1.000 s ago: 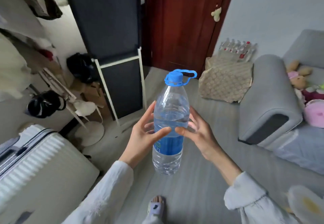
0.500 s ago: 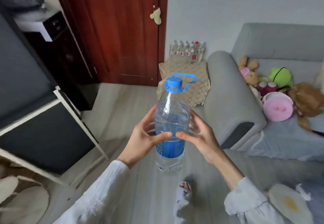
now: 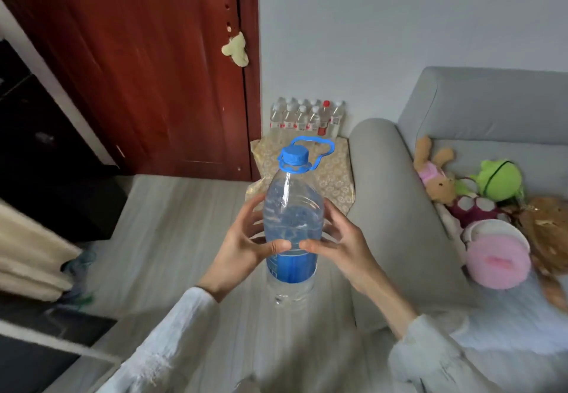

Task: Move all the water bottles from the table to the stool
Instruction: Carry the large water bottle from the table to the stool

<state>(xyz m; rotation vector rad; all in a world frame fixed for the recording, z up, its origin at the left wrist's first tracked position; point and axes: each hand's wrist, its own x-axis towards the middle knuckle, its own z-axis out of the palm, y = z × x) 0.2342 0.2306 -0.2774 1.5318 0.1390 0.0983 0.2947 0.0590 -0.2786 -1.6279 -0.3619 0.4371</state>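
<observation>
A large clear water bottle [image 3: 292,217] with a blue cap, blue carry loop and blue label is upright in the air in front of me. My left hand [image 3: 242,245] grips its left side and my right hand [image 3: 341,242] grips its right side, thumbs nearly meeting on the front. Beyond it a stool draped in a patterned gold cloth [image 3: 335,171] stands beside the sofa arm, partly hidden by the bottle. Several small water bottles [image 3: 307,117] stand at the wall behind the stool. No table is in view.
A grey sofa [image 3: 399,208] with plush toys [image 3: 491,208] fills the right. A red-brown door [image 3: 153,70] is ahead on the left, dark furniture [image 3: 46,162] on the far left. Grey plank floor [image 3: 172,239] lies between.
My view has swung right and moved closer to the stool and sofa. The bottle stays upright between both hands, and the white-framed dark panel has slid off to the lower left.
</observation>
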